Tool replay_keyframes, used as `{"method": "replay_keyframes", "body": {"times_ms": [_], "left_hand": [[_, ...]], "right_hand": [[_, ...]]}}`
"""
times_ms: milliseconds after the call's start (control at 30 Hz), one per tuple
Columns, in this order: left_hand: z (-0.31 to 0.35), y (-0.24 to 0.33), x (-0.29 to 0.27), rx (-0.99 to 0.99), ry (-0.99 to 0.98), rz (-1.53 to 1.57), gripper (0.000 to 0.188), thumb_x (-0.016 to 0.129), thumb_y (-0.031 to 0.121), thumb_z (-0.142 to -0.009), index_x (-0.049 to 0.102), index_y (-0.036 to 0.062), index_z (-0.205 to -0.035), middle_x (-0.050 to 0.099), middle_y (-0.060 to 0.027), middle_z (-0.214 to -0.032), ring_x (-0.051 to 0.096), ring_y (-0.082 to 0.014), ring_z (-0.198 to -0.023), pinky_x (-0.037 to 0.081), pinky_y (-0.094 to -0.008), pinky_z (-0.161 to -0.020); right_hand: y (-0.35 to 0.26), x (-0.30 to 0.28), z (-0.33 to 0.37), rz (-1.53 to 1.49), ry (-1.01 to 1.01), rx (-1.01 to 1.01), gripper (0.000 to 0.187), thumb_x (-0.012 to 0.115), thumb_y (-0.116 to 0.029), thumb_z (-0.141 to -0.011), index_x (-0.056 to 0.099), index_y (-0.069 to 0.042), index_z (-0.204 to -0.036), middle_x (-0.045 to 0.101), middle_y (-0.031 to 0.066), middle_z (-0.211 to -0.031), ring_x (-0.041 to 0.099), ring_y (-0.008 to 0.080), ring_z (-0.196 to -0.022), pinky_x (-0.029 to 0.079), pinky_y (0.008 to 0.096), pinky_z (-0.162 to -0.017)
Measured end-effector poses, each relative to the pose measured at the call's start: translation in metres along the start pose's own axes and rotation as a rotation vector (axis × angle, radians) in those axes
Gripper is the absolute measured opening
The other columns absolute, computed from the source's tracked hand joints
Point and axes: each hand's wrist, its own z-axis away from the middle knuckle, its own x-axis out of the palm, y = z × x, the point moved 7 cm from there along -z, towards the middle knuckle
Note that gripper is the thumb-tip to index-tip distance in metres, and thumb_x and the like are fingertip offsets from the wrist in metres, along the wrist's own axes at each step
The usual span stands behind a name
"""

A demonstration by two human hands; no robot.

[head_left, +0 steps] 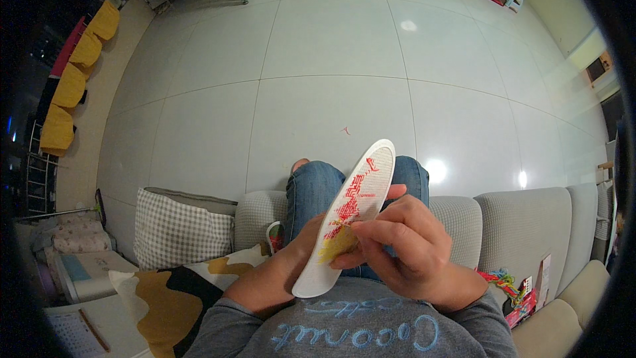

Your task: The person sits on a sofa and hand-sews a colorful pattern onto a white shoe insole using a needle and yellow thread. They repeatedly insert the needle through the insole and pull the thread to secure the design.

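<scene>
A white shoe insole with red and yellow cross-stitching stands tilted above my lap, its broad end up and away from me. My left hand holds it from behind at the left edge; most of that hand's fingers are hidden by the insole. My right hand is closed, thumb and forefinger pinched at the stitched face where red meets yellow. Whatever sits in that pinch is too small to make out. A second insole, partly hidden, rests on the sofa left of my leg.
On the grey sofa, at the right, are bundles of coloured thread and a red packet. A checked cushion and a patterned cushion lie at my left. A red thread scrap is on the tiled floor.
</scene>
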Motion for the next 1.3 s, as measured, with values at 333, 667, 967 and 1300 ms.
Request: {"method": "replay_keyframes", "body": {"times_ms": [333, 667, 967, 1300], "left_hand": [[0.012, 0.030, -0.029, 0.485, 0.449, -0.655, 0.042, 0.050, 0.023, -0.094, 0.042, 0.0028, -0.130, 0.052, 0.0007, -0.072, 0.047, -0.0050, -0.058, 0.039, -0.0187, -0.049], [0.014, 0.043, -0.011, 0.582, 0.353, -0.545, 0.045, 0.063, 0.001, -0.083, 0.041, -0.0035, -0.123, 0.056, -0.0107, -0.110, 0.057, -0.0128, -0.099, 0.049, -0.0268, -0.083], [0.017, 0.032, -0.008, 0.425, 0.345, -0.418, 0.038, 0.063, 0.004, -0.084, 0.046, -0.0005, -0.118, 0.061, -0.0093, -0.106, 0.061, -0.0126, -0.092, 0.051, -0.0271, -0.079], [0.010, 0.026, -0.010, 0.439, 0.326, -0.491, 0.038, 0.064, 0.001, -0.082, 0.048, 0.0000, -0.116, 0.062, -0.0087, -0.106, 0.062, -0.0145, -0.092, 0.052, -0.0293, -0.080]], "right_hand": [[0.027, 0.006, 0.009, -0.084, -0.088, 0.206, 0.014, 0.067, 0.002, -0.073, 0.060, 0.000, -0.085, 0.056, 0.0100, -0.077, 0.057, 0.0211, -0.068, 0.047, 0.0297, -0.058], [0.086, 0.016, 0.050, -1.104, 0.206, 0.593, 0.035, 0.057, -0.003, -0.086, 0.042, -0.001, -0.117, 0.058, 0.0070, -0.090, 0.056, 0.0121, -0.080, 0.048, 0.0266, -0.072], [0.090, 0.017, 0.056, -1.079, 0.162, 0.701, 0.043, 0.063, -0.001, -0.082, 0.041, -0.002, -0.120, 0.058, 0.0068, -0.094, 0.056, 0.0113, -0.085, 0.046, 0.0241, -0.075], [0.046, -0.017, 0.028, 0.315, 0.110, -0.015, 0.020, 0.071, -0.010, -0.063, 0.064, -0.010, -0.081, 0.059, 0.0049, -0.088, 0.054, 0.0256, -0.092, 0.042, 0.0402, -0.083]]}}
